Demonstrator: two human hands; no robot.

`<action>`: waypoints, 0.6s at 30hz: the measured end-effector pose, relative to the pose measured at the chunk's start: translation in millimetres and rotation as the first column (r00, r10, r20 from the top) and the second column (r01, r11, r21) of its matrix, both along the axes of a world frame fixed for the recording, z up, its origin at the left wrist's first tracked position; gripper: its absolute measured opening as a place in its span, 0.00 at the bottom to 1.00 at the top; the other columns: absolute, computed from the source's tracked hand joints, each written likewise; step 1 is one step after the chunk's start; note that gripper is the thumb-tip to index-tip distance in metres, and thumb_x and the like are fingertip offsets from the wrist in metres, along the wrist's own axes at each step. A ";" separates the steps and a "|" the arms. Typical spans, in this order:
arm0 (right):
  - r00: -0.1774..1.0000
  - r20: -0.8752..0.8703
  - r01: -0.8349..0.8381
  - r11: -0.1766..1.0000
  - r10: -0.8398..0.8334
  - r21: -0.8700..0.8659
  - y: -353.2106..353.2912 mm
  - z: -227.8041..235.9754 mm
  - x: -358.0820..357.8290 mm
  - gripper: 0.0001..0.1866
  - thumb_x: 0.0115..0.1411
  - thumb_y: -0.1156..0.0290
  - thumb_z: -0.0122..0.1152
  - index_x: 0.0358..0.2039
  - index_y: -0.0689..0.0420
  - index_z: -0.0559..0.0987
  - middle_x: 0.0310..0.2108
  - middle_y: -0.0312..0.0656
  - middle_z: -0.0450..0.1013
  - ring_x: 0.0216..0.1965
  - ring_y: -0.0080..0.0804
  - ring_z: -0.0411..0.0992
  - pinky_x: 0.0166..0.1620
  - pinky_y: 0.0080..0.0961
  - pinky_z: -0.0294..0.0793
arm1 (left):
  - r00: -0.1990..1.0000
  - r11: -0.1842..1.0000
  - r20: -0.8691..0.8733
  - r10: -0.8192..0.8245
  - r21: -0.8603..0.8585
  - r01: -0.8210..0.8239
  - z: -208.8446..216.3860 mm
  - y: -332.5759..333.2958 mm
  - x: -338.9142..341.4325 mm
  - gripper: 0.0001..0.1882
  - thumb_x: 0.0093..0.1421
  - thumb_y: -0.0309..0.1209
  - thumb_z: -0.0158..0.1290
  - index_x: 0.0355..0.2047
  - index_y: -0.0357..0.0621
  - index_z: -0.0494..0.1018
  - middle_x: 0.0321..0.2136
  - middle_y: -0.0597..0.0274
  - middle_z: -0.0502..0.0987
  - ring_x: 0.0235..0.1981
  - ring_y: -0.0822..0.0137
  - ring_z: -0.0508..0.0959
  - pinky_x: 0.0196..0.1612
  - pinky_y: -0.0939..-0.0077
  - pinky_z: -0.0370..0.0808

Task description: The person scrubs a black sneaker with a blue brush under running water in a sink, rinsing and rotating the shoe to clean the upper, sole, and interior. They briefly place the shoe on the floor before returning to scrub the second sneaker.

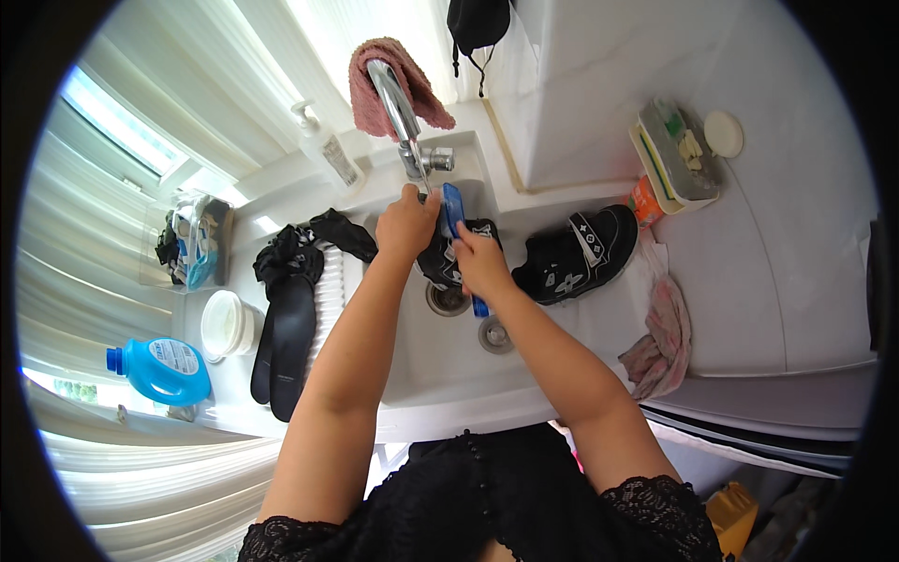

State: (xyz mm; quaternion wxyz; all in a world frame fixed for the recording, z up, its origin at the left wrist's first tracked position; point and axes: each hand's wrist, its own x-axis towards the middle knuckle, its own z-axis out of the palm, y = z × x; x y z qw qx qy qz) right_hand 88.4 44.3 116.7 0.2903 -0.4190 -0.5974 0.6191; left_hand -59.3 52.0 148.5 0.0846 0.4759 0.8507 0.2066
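- The left hand [408,225] is positioned beneath the tap [393,98], at the upper edge of a black shoe [435,260]. Its fingers are curled; whether the shoe is pinched by this grip cannot be told, as the fingertips are hidden.
- A blue brush [453,202] is held in the right hand [482,264]; the grip is closed around its middle, and both its ends are left exposed.
- The black shoe is located inside the white sink [431,365], above the drain [449,300], and is partly covered by the hands and brush.
- A second black shoe [576,258], marked in white and fitted with a patterned strap, is seen at the right side of the sink.
- A metal strainer [496,334] is noted near the drain.
- The tap is draped with a pink cloth [369,108]; a pump bottle [334,161] is placed to its left.
- On the tabletop [231,391] at left, two black insoles [294,342] are laid beside a white tub [223,323] and a blue bottle [167,375].
- A stained cloth [663,323] is draped at the sink's right edge.
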 end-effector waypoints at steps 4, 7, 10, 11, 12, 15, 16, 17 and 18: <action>0.977 -0.211 -0.064 0.973 0.016 -0.222 -59.0 0.9 13.6 0.24 0.67 0.71 0.47 0.64 0.54 0.63 0.15 0.31 0.59 0.08 0.19 0.56 0.11 0.21 0.58 | 0.999 0.998 0.028 0.018 0.063 -0.020 -4.3 -3.6 -20.4 0.27 0.62 0.56 0.41 0.40 0.42 0.68 0.33 0.35 0.78 0.39 0.36 0.77 0.44 0.47 0.72; 0.967 -0.252 0.002 0.984 -0.047 -0.176 -30.8 -11.9 -6.6 0.24 0.67 0.71 0.47 0.63 0.57 0.63 0.17 0.31 0.61 0.08 0.19 0.56 0.11 0.21 0.58 | 1.000 1.000 0.009 0.009 0.010 -0.009 -1.3 -5.1 -10.5 0.27 0.63 0.56 0.40 0.41 0.42 0.69 0.33 0.35 0.78 0.39 0.36 0.77 0.44 0.47 0.71; 0.967 -0.254 -0.054 0.973 -0.005 -0.226 -15.2 -1.3 -20.8 0.25 0.66 0.70 0.48 0.63 0.57 0.63 0.16 0.31 0.60 0.08 0.19 0.55 0.11 0.20 0.58 | 0.996 0.996 0.027 0.082 0.036 -0.083 -3.3 -8.1 -30.9 0.30 0.63 0.56 0.40 0.41 0.38 0.69 0.34 0.35 0.78 0.39 0.37 0.77 0.45 0.48 0.71; 0.965 -0.261 -0.078 0.968 0.013 -0.238 -14.5 0.4 -23.8 0.25 0.66 0.70 0.48 0.64 0.56 0.63 0.16 0.31 0.60 0.08 0.19 0.55 0.11 0.20 0.57 | 0.994 0.994 0.035 0.100 0.046 -0.102 -5.8 -8.6 -39.9 0.30 0.63 0.56 0.40 0.42 0.37 0.68 0.34 0.35 0.78 0.39 0.37 0.77 0.45 0.48 0.71; 0.978 -0.195 -0.108 0.981 0.075 -0.162 -25.8 0.2 -13.2 0.24 0.66 0.70 0.48 0.63 0.56 0.64 0.16 0.32 0.63 0.11 0.21 0.59 0.16 0.20 0.62 | 0.991 0.992 0.065 0.117 0.037 -0.119 -10.2 -8.8 -43.9 0.32 0.63 0.57 0.39 0.42 0.37 0.70 0.35 0.37 0.78 0.43 0.38 0.76 0.49 0.53 0.69; 0.988 0.117 -0.130 0.935 0.096 0.331 -65.8 -29.1 13.7 0.23 0.66 0.70 0.49 0.61 0.55 0.66 0.17 0.37 0.67 0.16 0.23 0.62 0.24 0.21 0.65 | 0.980 0.981 0.045 0.192 0.033 -0.193 -23.1 -16.6 -53.7 0.35 0.62 0.59 0.40 0.48 0.36 0.67 0.38 0.37 0.78 0.41 0.41 0.78 0.42 0.53 0.76; 0.990 0.122 -0.110 0.946 0.076 0.305 -63.2 -26.8 20.0 0.23 0.66 0.69 0.49 0.61 0.55 0.67 0.18 0.39 0.68 0.18 0.23 0.63 0.26 0.21 0.65 | 0.963 0.974 0.148 0.226 -0.004 -0.228 -16.6 -19.1 -50.5 0.36 0.61 0.59 0.41 0.51 0.37 0.65 0.39 0.38 0.77 0.39 0.43 0.79 0.39 0.54 0.77; 0.991 0.125 -0.086 0.957 0.053 0.278 -59.9 -18.3 27.6 0.23 0.65 0.69 0.49 0.61 0.54 0.67 0.19 0.41 0.69 0.19 0.24 0.63 0.28 0.22 0.66 | 0.935 0.966 0.245 0.257 -0.042 -0.255 -1.1 -21.0 -42.1 0.37 0.61 0.60 0.42 0.54 0.38 0.63 0.40 0.40 0.77 0.38 0.45 0.79 0.36 0.56 0.79; 0.991 0.129 -0.062 0.966 0.030 0.251 -57.7 -10.2 31.0 0.22 0.65 0.69 0.50 0.60 0.53 0.68 0.20 0.43 0.69 0.21 0.25 0.64 0.29 0.23 0.66 | 0.896 0.957 0.339 0.288 -0.083 -0.277 8.1 -22.4 -35.2 0.39 0.60 0.61 0.43 0.56 0.39 0.61 0.41 0.41 0.76 0.37 0.47 0.80 0.33 0.57 0.80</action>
